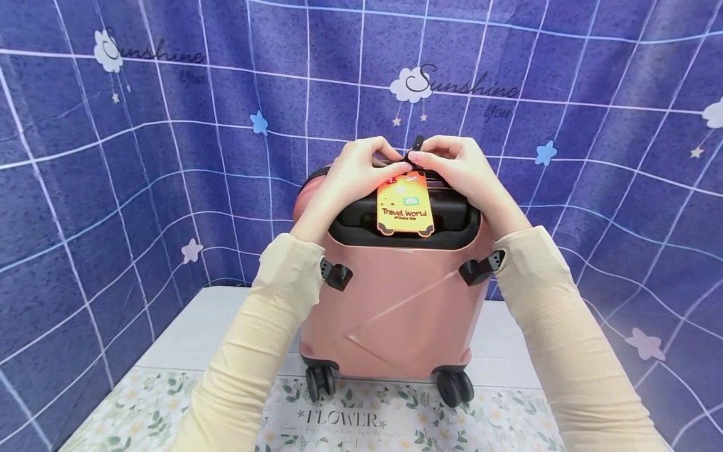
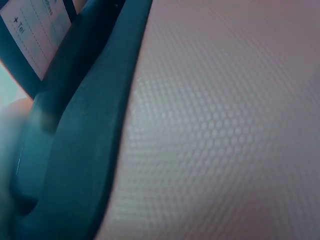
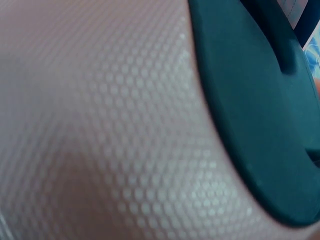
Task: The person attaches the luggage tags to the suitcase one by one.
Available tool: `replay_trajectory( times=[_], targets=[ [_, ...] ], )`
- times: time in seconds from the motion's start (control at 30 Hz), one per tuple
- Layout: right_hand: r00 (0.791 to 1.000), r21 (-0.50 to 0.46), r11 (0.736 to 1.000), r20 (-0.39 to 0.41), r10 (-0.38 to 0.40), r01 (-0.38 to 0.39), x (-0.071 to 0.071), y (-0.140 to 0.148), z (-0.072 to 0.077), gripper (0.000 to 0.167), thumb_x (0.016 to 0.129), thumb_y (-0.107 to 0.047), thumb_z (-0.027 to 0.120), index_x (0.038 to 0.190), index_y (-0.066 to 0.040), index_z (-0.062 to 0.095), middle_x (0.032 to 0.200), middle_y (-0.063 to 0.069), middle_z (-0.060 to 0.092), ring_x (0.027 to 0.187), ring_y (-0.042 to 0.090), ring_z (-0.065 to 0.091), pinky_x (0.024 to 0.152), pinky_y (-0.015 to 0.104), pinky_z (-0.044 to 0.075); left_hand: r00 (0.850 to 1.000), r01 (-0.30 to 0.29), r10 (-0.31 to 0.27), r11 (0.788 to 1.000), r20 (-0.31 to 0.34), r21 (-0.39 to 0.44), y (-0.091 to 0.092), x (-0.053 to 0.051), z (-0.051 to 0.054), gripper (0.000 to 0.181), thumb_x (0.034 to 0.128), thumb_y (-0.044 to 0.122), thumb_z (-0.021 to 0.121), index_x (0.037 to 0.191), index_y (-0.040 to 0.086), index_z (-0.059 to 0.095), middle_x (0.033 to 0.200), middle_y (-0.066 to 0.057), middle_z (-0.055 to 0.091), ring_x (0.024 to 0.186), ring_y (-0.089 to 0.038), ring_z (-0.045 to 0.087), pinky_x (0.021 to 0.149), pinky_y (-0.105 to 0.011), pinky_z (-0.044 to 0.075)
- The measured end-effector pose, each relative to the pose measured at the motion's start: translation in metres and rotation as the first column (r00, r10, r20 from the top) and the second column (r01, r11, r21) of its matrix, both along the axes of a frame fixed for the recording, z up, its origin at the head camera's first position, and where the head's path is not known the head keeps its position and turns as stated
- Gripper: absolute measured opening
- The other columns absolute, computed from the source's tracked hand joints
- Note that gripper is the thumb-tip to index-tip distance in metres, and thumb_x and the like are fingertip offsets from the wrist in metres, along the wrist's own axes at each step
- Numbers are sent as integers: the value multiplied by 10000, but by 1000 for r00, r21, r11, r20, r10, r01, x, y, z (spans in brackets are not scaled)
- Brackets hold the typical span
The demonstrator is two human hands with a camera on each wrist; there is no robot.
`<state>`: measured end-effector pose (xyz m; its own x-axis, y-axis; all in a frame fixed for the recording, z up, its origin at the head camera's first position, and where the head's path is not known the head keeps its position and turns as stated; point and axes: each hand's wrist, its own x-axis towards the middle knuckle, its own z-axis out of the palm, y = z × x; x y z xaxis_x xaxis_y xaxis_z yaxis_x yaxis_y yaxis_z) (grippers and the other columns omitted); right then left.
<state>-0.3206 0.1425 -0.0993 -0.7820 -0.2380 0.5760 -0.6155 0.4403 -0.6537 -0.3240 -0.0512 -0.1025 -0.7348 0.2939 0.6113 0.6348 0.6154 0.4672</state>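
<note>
A pink suitcase [image 1: 395,301] stands upright on its wheels, with a black top handle [image 1: 361,213]. A yellow-orange luggage tag [image 1: 403,207] reading "Travel World" hangs in front of that handle by a black strap [image 1: 418,144]. My left hand [image 1: 361,171] pinches the strap just above the tag from the left. From the right, my right hand [image 1: 464,168] pinches the same strap, whose free end sticks up between the hands. Close up, the left wrist view shows the tag's lined side [image 2: 37,32] beside the dark handle [image 2: 95,115]; the right wrist view shows the textured shell [image 3: 125,125].
Black caster wheels [image 1: 452,388] rest on a floral cloth [image 1: 152,402] printed "FLOWER". Behind the suitcase is a white surface [image 1: 226,320]. A blue-purple grid curtain [image 1: 186,144] with clouds and stars hangs at the back and sides.
</note>
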Motion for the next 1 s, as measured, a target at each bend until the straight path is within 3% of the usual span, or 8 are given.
replay_trajectory(
  times=[0.13, 0.3, 0.4, 0.5, 0.67, 0.83, 0.9, 1.0],
  targets=[
    [1000, -21, 1000, 6, -2, 2, 1, 2, -1, 198, 839, -351, 690, 873, -157, 671, 731, -93, 630, 779, 121, 540, 694, 226, 416, 990, -3, -4, 999, -140, -48, 2, 2, -2, 216, 835, 352, 700, 877, 144, 662, 961, 5, 697, 864, -92, 666, 777, -242, 503],
    [1000, -20, 1000, -5, 7, -7, 0, 2, -1, 198, 842, -338, 688, 856, -142, 665, 696, -105, 618, 751, 135, 533, 670, 227, 409, 946, -23, -21, 991, -324, -130, 0, 10, -7, 180, 888, 279, 642, 851, 105, 674, 879, -26, 662, 830, -154, 606, 751, -277, 472],
    [1000, -4, 1000, -5, 2, -2, 1, 0, 0, 210, 843, -349, 683, 851, -140, 661, 682, -102, 605, 732, 129, 521, 661, 232, 398, 912, 34, -70, 995, -404, -96, -6, 16, -14, 158, 904, 208, 616, 870, 64, 672, 875, -56, 660, 837, -173, 599, 785, -270, 475],
    [1000, 6, 1000, 9, -5, 5, 1, -2, 1, 210, 843, -347, 681, 842, -138, 659, 669, -96, 597, 718, 125, 514, 653, 236, 392, 875, 135, -138, 990, -464, -40, -13, 22, -23, 123, 900, 135, 602, 903, 31, 668, 895, -72, 674, 878, -166, 618, 842, -253, 483],
    [1000, 9, 1000, 23, -15, 15, 3, -2, 2, 205, 845, -344, 680, 843, -141, 655, 671, -100, 598, 729, 123, 515, 659, 236, 387, 824, 241, -223, 970, -520, -35, -24, 33, -38, 180, 863, -7, 514, 952, 10, 669, 950, -77, 687, 932, -167, 630, 889, -252, 477],
    [1000, 4, 1000, 21, -14, 13, 3, -2, 2, 214, 844, -347, 681, 842, -135, 652, 676, -101, 602, 729, 122, 521, 658, 234, 394, 791, 263, -285, 957, -541, -120, -29, 46, -49, 279, 788, -58, 502, 1007, 15, 658, 998, -82, 673, 995, -195, 600, 934, -286, 449],
    [1000, 4, 1000, 20, -13, 12, 3, -2, 2, 211, 842, -349, 683, 838, -140, 652, 672, -102, 601, 722, 118, 522, 654, 230, 394, 781, 264, -303, 953, -546, -151, -30, 49, -53, 283, 773, -52, 537, 1019, 25, 655, 1007, -76, 666, 1015, -200, 585, 952, -300, 434],
    [1000, 5, 1000, 20, -11, 11, 3, -3, 2, 206, 841, -352, 685, 832, -150, 651, 672, -104, 603, 721, 116, 523, 655, 226, 393, 786, 260, -303, 953, -538, -156, -30, 52, -57, 281, 762, -35, 604, 1029, 37, 655, 1040, -77, 658, 1063, -207, 569, 990, -315, 406]
  ],
)
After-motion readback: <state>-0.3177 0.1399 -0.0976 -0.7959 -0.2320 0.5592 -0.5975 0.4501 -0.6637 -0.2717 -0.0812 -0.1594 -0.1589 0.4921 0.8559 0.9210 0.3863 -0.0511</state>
